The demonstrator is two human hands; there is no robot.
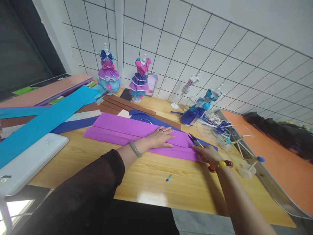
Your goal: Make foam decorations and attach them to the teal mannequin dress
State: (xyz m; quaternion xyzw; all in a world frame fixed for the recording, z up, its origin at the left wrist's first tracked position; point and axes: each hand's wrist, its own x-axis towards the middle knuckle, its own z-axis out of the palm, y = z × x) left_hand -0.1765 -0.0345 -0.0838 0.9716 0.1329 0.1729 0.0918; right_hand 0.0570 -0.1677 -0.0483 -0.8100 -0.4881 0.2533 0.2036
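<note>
A long purple sheet [117,125], folded lengthwise, lies across the table over a dark blue sheet [138,115]. My left hand [160,137] rests flat on the purple sheet near its middle, fingers spread and holding nothing. At the sheet's right end my right hand [206,153] is closed round small scissors [194,139], whose dark blades point up and left over the purple sheet. Its fingertips are at the sheet's edge; whether they also pinch the sheet I cannot tell.
Blue strips [61,109] and a white box-like device [36,163] lie left. Behind stand small dress forms [109,73] in coloured paper dresses. Ribbons [221,125] and a stick stand [246,171] are at the right. A small blue scrap [168,178] lies on the wooden table [137,176].
</note>
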